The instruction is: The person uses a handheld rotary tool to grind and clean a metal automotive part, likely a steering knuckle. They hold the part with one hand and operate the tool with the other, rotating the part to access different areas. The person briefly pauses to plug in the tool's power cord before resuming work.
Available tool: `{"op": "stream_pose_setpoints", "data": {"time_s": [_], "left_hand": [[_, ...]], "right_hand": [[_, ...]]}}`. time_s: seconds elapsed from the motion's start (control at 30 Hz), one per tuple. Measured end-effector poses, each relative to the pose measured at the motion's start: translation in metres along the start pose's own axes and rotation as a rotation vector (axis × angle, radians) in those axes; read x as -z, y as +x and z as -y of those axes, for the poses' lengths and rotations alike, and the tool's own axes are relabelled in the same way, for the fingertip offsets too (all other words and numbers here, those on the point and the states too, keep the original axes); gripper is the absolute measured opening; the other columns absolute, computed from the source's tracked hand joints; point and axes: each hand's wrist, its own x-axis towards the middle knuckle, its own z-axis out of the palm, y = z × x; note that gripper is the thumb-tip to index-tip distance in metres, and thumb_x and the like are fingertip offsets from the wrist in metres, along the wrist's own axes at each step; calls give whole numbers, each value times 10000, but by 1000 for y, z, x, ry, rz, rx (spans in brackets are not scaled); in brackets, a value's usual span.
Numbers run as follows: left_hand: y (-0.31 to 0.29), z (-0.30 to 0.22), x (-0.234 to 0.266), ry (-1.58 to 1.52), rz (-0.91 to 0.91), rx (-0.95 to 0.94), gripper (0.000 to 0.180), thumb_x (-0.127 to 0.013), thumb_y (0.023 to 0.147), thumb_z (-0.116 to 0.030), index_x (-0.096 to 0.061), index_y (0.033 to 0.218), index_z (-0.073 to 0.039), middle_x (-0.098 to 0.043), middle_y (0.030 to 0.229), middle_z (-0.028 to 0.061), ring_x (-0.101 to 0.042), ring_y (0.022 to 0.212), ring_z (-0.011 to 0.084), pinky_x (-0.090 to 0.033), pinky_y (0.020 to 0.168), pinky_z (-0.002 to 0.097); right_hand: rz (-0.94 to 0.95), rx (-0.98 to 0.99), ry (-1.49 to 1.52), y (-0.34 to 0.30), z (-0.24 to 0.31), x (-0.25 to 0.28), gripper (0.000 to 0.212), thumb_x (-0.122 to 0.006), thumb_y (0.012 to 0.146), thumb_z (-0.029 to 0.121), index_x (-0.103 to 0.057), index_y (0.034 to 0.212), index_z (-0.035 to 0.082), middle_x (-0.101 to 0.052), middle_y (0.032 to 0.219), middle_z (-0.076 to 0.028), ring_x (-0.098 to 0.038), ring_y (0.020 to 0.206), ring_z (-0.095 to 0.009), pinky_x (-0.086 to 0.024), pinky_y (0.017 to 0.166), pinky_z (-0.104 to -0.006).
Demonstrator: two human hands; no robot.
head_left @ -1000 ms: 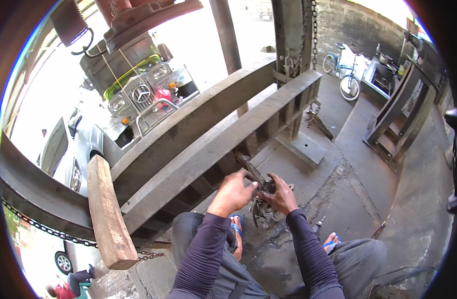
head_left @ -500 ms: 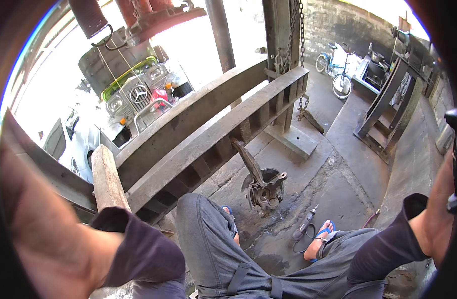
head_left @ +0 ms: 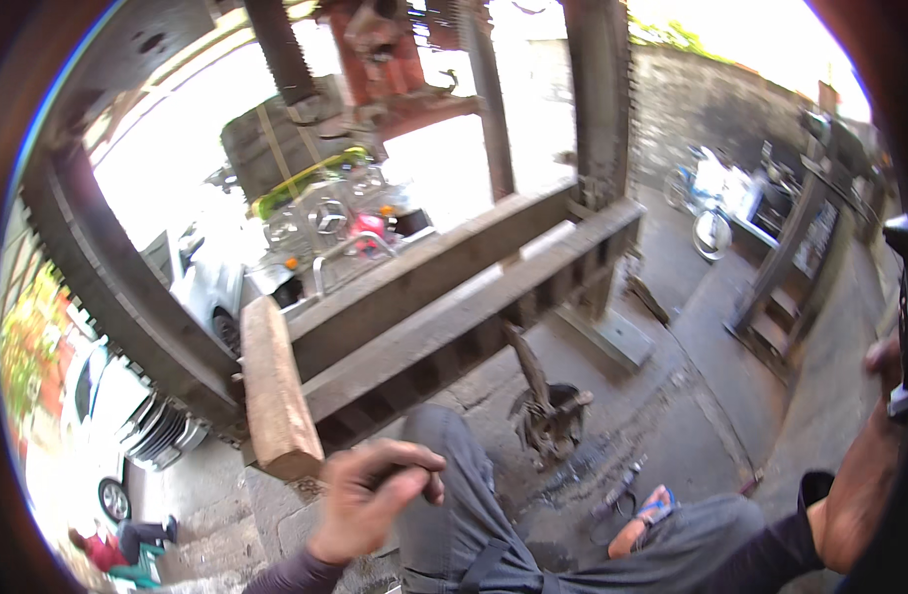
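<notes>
Just below the end of a wooden block (head_left: 278, 401), my left hand (head_left: 375, 495) is raised in front of my left knee. Its fingers curl in toward the thumb, and nothing shows between them. My right hand (head_left: 878, 366) is up at the right rim, beside a dark device (head_left: 907, 317) that is cut off by the picture's edge. Most of its fingers are hidden, so its grip cannot be made out. A greasy metal hub assembly (head_left: 551, 421) with a long arm sits on the floor, leaning against a steel beam (head_left: 474, 317).
The steel press frame (head_left: 603, 109) stands ahead, with a red part (head_left: 380, 59) above. A corded power tool (head_left: 612, 495) lies near my sandalled foot (head_left: 652, 515). Vehicles, including a white car (head_left: 127, 416), stand left; a seated person (head_left: 127, 544) is lower left. A bicycle (head_left: 711, 233) stands far right.
My left hand has come down from the left rim to in front of my knee, its fingers curled. The view has swung left, bringing the white car and seated person in. My right hand stays at the rim.
</notes>
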Motion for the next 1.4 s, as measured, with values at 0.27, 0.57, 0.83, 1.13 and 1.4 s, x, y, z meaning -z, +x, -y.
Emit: {"op": "stream_pose_setpoints", "data": {"time_s": [0.27, 0.57, 0.83, 1.13, 1.4], "left_hand": [[-299, 207, 20, -96, -648, 1481, 385, -616, 997, -457, -732, 1019, -90, -682, 831, 62, -604, 722, 173, -449, 596, 343], [-229, 210, 54, -78, -564, 1365, 399, -613, 1001, -472, -729, 1056, -94, -685, 879, 83, -615, 770, 182, -457, 644, 355], [-173, 184, 78, 30, -487, 1340, 414, -610, 1005, -485, -726, 1088, -96, -688, 922, 103, -625, 812, 191, -464, 687, 365], [-160, 183, 88, 56, -448, 1375, 433, -606, 1009, -500, -723, 1125, -99, -692, 969, 125, -636, 859, 200, -472, 735, 377], [-159, 185, 94, 66, -409, 1391, 452, -604, 1012, -513, -721, 1157, -102, -695, 1012, 144, -645, 901, 208, -478, 778, 388]], "right_hand": [[-41, -309, -138, -26, -87, -57, 628, -525, 1074, 375, -403, 1593, 42, -559, 1492, -267, -613, 1289, -341, -518, 980, -439], [29, -175, -141, 23, -79, -74, 984, -790, 950, 436, -239, 1607, -47, -563, 1477, -299, -637, 1259, -406, -550, 998, -516], [44, -190, -105, 12, -99, -80, 910, -766, 965, 424, -283, 1584, -35, -581, 1453, -287, -646, 1232, -388, -551, 982, -501], [57, -198, -102, 15, -109, -86, 827, -739, 982, 410, -332, 1559, -21, -601, 1427, -274, -656, 1202, -368, -553, 963, -485], [71, -204, -97, 17, -113, -85, 755, -715, 997, 399, -376, 1536, -9, -619, 1403, -262, -666, 1175, -350, -555, 947, -471]]}}
